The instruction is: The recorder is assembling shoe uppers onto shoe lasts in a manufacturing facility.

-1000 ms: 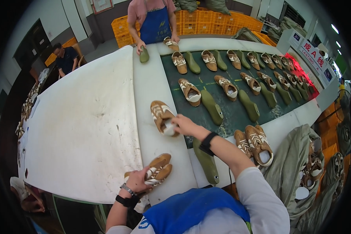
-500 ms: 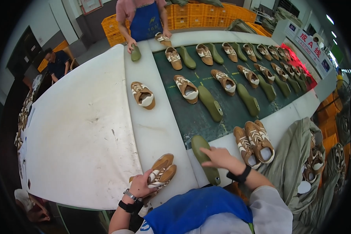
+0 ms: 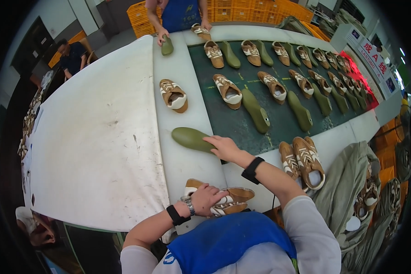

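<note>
My right hand [image 3: 225,148] is closed on one end of a green shoe last [image 3: 190,138], which lies crosswise over the white tabletop strip. Closer to my body, my left hand [image 3: 206,199] grips brown-and-white sneaker uppers [image 3: 238,195], its palm and fingers covering part of them. Their toes point right, near my blue apron. A single brown sneaker upper [image 3: 173,96] stands on the white strip beyond the last. Three more uppers [image 3: 306,160] are bunched at the right edge of the table.
Rows of sneaker uppers and green lasts [image 3: 255,110] cover the dark green belt [image 3: 223,132]. Across the table a person in a blue apron [image 3: 180,16] holds a green last [image 3: 167,45] and touches an upper. White cloth [image 3: 96,137] spreads leftward; a grey cover [image 3: 342,182] drapes at right.
My right hand has taken hold of the last and swung it left from the belt's near corner. My left hand has shifted right with the uppers, whose toes have turned right.
</note>
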Available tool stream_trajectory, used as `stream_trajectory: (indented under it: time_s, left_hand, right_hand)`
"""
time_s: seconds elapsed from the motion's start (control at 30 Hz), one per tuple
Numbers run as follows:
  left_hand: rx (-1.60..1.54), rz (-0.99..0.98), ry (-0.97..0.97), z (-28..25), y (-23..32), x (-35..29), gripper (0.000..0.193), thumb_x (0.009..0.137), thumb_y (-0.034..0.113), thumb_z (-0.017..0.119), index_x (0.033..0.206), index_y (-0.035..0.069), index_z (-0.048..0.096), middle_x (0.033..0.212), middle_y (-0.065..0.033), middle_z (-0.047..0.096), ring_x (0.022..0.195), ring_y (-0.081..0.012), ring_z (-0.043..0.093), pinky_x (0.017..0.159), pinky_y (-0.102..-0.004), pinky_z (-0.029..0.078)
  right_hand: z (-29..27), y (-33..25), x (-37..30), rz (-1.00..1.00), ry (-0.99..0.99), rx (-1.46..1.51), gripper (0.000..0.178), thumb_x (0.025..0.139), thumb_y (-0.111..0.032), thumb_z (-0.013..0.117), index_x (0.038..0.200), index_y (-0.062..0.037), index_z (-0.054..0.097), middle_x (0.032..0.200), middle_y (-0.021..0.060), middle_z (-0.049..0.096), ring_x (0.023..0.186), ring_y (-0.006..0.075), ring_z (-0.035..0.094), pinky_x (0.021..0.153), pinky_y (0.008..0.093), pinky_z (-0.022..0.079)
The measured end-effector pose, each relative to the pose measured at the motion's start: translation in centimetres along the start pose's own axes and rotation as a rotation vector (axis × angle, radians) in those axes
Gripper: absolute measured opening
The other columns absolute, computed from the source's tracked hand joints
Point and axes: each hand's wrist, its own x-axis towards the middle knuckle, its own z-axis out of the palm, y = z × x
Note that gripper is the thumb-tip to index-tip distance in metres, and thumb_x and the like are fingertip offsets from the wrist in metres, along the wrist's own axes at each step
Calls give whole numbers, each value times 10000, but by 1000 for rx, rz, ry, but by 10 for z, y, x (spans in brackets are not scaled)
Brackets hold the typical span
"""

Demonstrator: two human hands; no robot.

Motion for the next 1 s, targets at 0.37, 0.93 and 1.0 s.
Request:
stream_trajectory:
  time_s: [0.37,0.93,1.0]
  left_hand:
    - [31,-21,187,21,-5,-7,616,701,99,524,1294,141,361,1066,-140,477,1049,-283,460,930,-403,323]
    - [92,-42,-91,-14,5,-7,933,615,501,675,1369,178,231,1252,-210,361,1190,-387,345,993,-503,238]
    - [47,-51,-101,-16,5,-7,896,650,501,674,1359,149,255,1249,-211,382,1189,-371,357,1005,-475,250]
  right_hand:
    - [10,6,205,-35,-202,-193,399,821,-134,467,1218,-120,430,1108,106,527,1011,302,534,830,397,446]
    - [-23,39,-56,428,242,207,296,722,-355,619,825,-77,613,863,146,608,815,313,586,712,380,462]
    - [-24,22,-104,516,294,298,311,711,-352,647,820,-63,602,826,131,606,779,289,595,691,362,466]
